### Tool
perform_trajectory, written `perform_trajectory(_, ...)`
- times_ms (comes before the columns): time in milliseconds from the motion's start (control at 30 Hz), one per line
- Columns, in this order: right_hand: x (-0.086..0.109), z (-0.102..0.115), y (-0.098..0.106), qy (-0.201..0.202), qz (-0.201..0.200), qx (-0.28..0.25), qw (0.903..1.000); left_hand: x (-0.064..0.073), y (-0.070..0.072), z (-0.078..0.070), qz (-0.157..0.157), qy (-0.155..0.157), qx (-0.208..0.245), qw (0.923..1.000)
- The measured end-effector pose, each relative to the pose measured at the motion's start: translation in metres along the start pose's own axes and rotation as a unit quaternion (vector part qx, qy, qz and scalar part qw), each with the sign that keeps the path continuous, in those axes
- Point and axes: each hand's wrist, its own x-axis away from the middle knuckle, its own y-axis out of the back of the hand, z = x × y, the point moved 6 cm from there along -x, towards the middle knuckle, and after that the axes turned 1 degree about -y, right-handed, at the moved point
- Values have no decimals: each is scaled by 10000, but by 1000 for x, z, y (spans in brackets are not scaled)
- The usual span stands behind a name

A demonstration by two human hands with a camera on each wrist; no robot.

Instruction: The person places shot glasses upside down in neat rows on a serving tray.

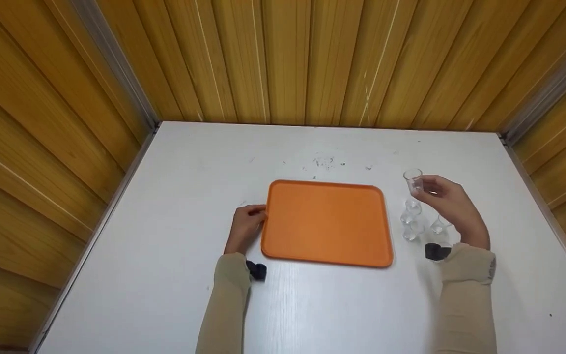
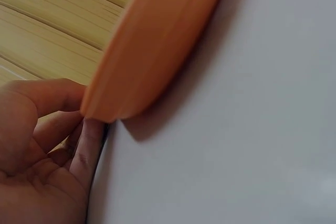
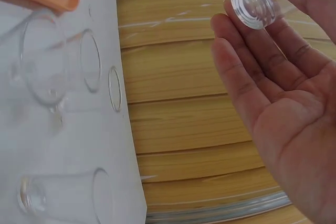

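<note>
An orange tray [image 1: 327, 223] lies on the white table. My left hand [image 1: 247, 227] is at its left edge; in the left wrist view the fingers pinch the tray's rim [image 2: 142, 51] near its end. Over the table to the right of the tray, my right hand [image 1: 447, 201] holds a small clear glass [image 1: 413, 181] between thumb and fingers, its mouth upward. The thick base of that glass [image 3: 253, 4] shows in the right wrist view. Below this hand several similar clear glasses [image 1: 410, 233] stand close together, with another glass [image 1: 438, 226] slightly apart, partly behind the wrist.
Wood-patterned panels [image 1: 283, 64] rise behind the table [image 1: 175, 196] and along both sides. Dark marks [image 1: 325, 162] spot the tabletop beyond the tray. Black wrist-worn devices sit at both sleeve cuffs, the right one [image 1: 438, 251] near the glasses.
</note>
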Motion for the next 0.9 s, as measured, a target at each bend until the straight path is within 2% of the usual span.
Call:
perform_trajectory(167, -15, 12, -21, 87, 145, -192, 9997, 2, 0, -1, 13, -26, 74, 10000)
perform_trajectory(333, -30, 20, -44, 351, 173, -366, 9986, 3, -2, -2, 6, -206, 78, 9998)
perform_trajectory(467, -39, 24, -61, 411, 214, -560, 9974, 3, -3, -2, -8, -257, 23, 9997)
perform_trajectory(600, -46, 30, -76, 426, 283, -1044, 9932, 2, -2, -1, -9, -206, 61, 9998)
perform_trajectory(800, -55, 41, -97, 525, 224, -1806, 9819, 2, -1, 0, 23, -119, 169, 9998)
perform_trajectory(900, -59, 42, -105, 424, 106, -1934, 9801, 2, -1, 0, 25, -111, 196, 9997)
